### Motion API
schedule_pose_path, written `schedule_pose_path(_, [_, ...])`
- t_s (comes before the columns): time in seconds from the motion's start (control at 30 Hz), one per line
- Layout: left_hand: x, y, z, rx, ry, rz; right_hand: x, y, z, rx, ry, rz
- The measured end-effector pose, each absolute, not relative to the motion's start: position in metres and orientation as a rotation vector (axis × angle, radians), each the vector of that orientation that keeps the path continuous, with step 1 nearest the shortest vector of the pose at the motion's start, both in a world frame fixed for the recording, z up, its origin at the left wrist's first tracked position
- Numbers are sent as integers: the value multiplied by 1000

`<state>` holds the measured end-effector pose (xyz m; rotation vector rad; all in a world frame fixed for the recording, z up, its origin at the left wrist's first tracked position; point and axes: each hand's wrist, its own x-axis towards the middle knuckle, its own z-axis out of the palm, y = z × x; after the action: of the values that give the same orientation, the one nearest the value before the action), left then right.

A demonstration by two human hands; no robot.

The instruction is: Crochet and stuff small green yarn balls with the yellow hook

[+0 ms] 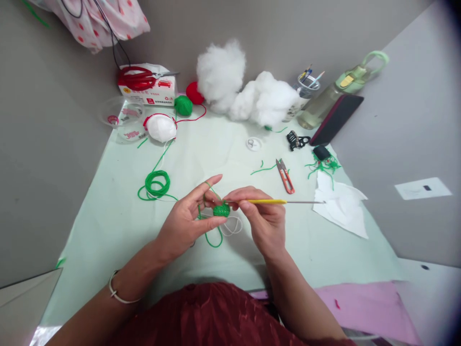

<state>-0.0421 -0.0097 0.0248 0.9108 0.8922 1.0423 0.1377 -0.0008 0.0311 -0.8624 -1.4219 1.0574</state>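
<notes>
- The small green crocheted piece (221,210) lies between the two hands, pinched at the fingertips of the left hand (183,218), the nearer one.
- The right hand (265,220) grips the yellow-handled hook (270,201); its long axis runs crosswise, leftward to the piece's upper edge.
- Green yarn (213,191) crosses the left fingers; its coil (147,183) rests on the tabletop (118,226), beyond and left of that hand.
</notes>
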Motion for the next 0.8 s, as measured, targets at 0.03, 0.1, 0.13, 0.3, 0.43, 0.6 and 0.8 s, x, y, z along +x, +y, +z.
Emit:
schedule_pose_path(0.03, [-42, -10, 25, 935, 912, 1054, 138, 0, 29, -852, -1403, 1076])
schedule_pose_path(0.1, [-41, -11, 25, 955, 931, 1063, 140, 0, 26, -847, -1358, 1125])
schedule_pose_path(0.13, [-41, -12, 24, 951, 929, 1061, 140, 1, 25, -852, -1334, 1151])
schedule_pose_path(0.3, [-40, -14, 24, 891, 907, 1006, 142, 2, 22, -863, -1262, 1261])
schedule_pose_path(0.43, [-40, -13, 24, 922, 941, 1020, 143, 2, 23, -852, -1276, 1281])
schedule_pose_path(0.6, [-40, -12, 23, 1005, 976, 1088, 143, 4, 24, -816, -1342, 1268])
schedule_pose_path(0.8, [-41, -11, 21, 981, 938, 1088, 143, 4, 30, -829, -1400, 1261])
